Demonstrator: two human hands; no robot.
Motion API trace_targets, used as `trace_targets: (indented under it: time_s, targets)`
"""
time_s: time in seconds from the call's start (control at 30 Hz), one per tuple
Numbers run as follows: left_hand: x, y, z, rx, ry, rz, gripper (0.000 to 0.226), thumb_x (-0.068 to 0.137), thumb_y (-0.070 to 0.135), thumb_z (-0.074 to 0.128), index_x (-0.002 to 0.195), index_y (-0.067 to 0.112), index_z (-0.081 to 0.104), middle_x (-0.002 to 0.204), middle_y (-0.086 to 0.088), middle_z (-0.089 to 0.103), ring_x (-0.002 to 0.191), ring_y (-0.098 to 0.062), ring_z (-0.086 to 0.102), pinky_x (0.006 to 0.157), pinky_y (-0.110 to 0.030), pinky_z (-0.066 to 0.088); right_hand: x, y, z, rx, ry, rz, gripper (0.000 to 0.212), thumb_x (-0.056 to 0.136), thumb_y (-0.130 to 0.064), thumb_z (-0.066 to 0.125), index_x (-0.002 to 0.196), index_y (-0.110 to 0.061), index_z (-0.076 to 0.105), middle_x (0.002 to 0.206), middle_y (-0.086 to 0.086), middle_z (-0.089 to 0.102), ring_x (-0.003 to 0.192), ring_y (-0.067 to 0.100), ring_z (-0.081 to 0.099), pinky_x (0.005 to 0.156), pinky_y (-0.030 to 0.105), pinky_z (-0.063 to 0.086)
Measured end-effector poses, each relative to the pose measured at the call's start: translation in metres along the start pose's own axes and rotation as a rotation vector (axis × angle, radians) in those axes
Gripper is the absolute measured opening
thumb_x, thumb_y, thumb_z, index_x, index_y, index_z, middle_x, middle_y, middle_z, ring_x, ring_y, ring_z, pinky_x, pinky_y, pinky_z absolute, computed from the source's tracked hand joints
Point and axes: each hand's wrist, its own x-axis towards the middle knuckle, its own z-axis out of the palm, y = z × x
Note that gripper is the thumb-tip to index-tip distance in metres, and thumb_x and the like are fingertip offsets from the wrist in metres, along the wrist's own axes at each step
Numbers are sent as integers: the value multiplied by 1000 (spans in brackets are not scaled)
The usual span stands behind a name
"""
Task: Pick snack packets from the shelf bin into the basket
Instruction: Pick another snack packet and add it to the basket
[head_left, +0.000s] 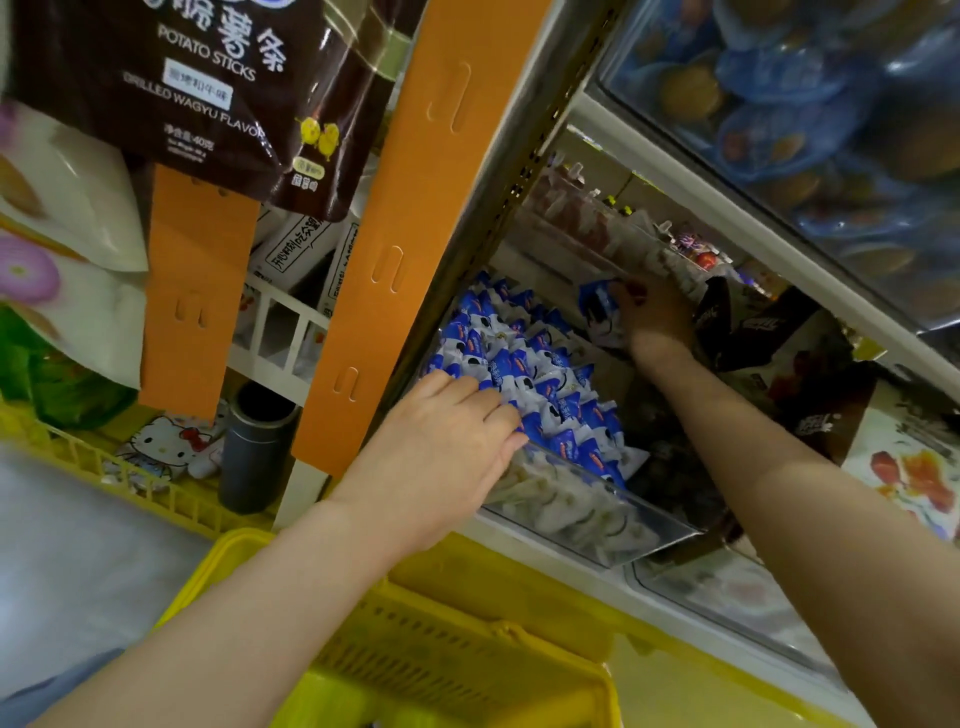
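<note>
A clear plastic shelf bin (618, 525) holds several small blue-and-white snack packets (524, 364). My left hand (447, 447) lies palm down on the packets at the bin's near left end, its fingers curled into the pile. Whether it holds a packet is hidden. My right hand (654, 312) is deeper in the shelf at the bin's far end and grips a few blue-and-white packets (600, 309) lifted above the pile. The yellow basket (441, 660) sits below the shelf at the bottom middle.
An orange shelf upright (415, 208) stands left of the bin. Dark brown snack bags (779, 358) fill the section to the right. A potato-sticks bag (208, 93) hangs at the top left. A yellow crate (130, 478) with a dark cylinder (257, 447) is at the lower left.
</note>
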Motion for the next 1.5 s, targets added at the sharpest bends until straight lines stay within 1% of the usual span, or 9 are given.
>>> trace_targets:
  time_s: [0.27, 0.4, 0.53, 0.7, 0.9, 1.07, 1.27, 1.4, 1.5]
  targets:
    - [-8, 6, -12, -398, 84, -217, 31, 96, 26, 35, 121, 15, 51, 115, 2, 49, 104, -10, 46, 90, -22, 35, -92, -40, -35, 310, -37, -227, 16, 95, -21, 49, 92, -18, 65, 83, -2, 65, 76, 11, 62, 69, 24, 49]
    - [-10, 22, -20, -665, 263, -406, 25, 95, 23, 44, 120, 18, 46, 107, 6, 49, 93, 4, 47, 80, -10, 39, -140, -44, -49, 555, -110, -145, 18, 94, -21, 51, 81, -26, 62, 72, -9, 65, 61, -5, 58, 57, 15, 45]
    - [-10, 50, -21, -1193, 205, -612, 9, 94, 21, 50, 100, 16, 54, 87, 8, 60, 72, 7, 55, 65, -10, 44, -183, -35, -49, 698, -245, -71, 18, 95, -21, 50, 83, -23, 63, 76, 2, 66, 66, 10, 57, 58, 23, 46]
    - [-27, 68, -9, -1171, 18, -593, 8, 92, 14, 53, 85, 12, 55, 68, 12, 61, 62, 3, 53, 60, -11, 40, -216, -10, -40, 704, -314, 11, 22, 93, -35, 49, 86, -18, 60, 73, 6, 60, 67, 9, 55, 60, 25, 48]
    - [-39, 75, -3, -1165, -182, -562, 14, 91, 10, 53, 97, 23, 55, 89, 8, 64, 68, 10, 58, 60, -6, 43, -235, 11, -30, 855, -322, 182, 28, 93, -29, 51, 74, -11, 62, 71, 7, 65, 65, 14, 64, 56, 26, 56]
    - [-44, 83, 6, -1164, -192, -726, 21, 93, 25, 52, 92, 4, 55, 87, -19, 64, 75, -17, 62, 65, -28, 50, -241, 21, -21, 766, -283, 194, 39, 92, -32, 53, 75, 3, 59, 78, 30, 61, 66, 29, 59, 61, 46, 51]
    - [-41, 81, 15, -1106, -123, -848, 25, 94, 21, 49, 78, 2, 52, 76, -14, 55, 73, -21, 57, 67, -35, 46, -247, 25, -19, 606, -301, 12, 13, 88, -25, 60, 75, -25, 61, 69, -7, 64, 65, 7, 62, 56, 25, 50]
    - [-44, 82, 16, -1151, -163, -886, 23, 94, 27, 50, 74, 19, 58, 75, -4, 64, 69, -9, 64, 58, -20, 51, -248, 30, -25, 296, -193, -202, 11, 86, -32, 61, 84, -22, 64, 77, -10, 64, 71, 8, 60, 62, 29, 50]
    - [-45, 82, 15, -1224, -276, -864, 15, 85, 37, 59, 90, 23, 62, 87, 3, 70, 81, -6, 67, 65, -20, 49, -244, 31, -31, 489, -175, -80, 6, 87, -25, 61, 83, -23, 65, 76, -13, 65, 71, 4, 62, 61, 24, 52]
